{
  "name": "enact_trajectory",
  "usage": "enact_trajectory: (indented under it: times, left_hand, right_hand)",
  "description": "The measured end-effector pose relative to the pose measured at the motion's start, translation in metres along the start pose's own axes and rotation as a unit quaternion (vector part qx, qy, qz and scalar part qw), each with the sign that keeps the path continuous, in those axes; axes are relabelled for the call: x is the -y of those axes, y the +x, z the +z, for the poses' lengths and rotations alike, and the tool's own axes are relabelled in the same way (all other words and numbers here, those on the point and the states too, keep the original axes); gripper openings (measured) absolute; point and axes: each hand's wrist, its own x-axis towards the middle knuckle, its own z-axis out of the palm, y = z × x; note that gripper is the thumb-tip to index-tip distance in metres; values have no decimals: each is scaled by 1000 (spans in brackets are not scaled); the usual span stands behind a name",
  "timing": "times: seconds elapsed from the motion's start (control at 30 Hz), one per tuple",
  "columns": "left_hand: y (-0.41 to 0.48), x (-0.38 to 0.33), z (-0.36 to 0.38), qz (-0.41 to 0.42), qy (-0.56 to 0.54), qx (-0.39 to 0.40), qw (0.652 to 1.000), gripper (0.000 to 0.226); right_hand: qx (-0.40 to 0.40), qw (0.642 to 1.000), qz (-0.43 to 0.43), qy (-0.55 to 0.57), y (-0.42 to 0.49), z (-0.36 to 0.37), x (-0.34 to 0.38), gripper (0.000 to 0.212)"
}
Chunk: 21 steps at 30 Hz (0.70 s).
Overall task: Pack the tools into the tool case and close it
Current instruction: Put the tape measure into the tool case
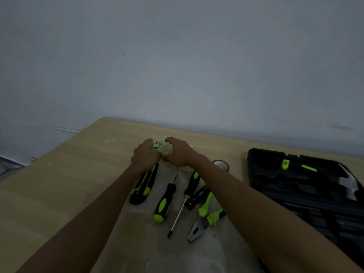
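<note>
1. The left grip (145,154) is curled round a small green thing (156,145) with a bit of metal showing. It is held over the desk (59,184) near the far edge. What the thing is I cannot tell.
2. The right grip (177,152) pinches the same thing from its right side, thumb arched over the top.
3. Toward the front edge, partly under the left forearm, a black-and-green utility knife (144,186) lies flat.
4. Just right of it lies a screwdriver (163,203), handle toward the front edge.
5. A second screwdriver (192,186) lies the other way, tip toward the front edge.
6. Pliers (206,215) lie beside it, nose toward the front edge, touching a small black part (197,198).
7. A tape roll (221,164) sits behind the right forearm.
8. The tool case (295,194) lies open at the right edge, with a hammer (348,186) inside.
</note>
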Motion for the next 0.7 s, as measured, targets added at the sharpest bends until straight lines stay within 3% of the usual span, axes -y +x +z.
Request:
enact_trajectory:
  times: [0.13,0.3,0.47,0.6,0.7]
  left_hand:
    - [7,3,1,13,-21,-5,1000,82]
    - [10,6,1,44,-23,-8,999,62]
    - [8,4,7,69,-49,9,996,73]
    - [3,-8,14,124,-73,-9,990,28]
    - [0,-27,15,151,-105,-14,983,32]
  right_hand:
    - [-5,1000,11,3,13,8,-6,64]
    - [-44,998,5,35,23,19,-14,69]
    - [-118,991,-7,67,17,12,-23,64]
    - [-129,988,-17,87,3,-4,-34,60]
    - [-152,985,-14,85,-11,-19,-44,54]
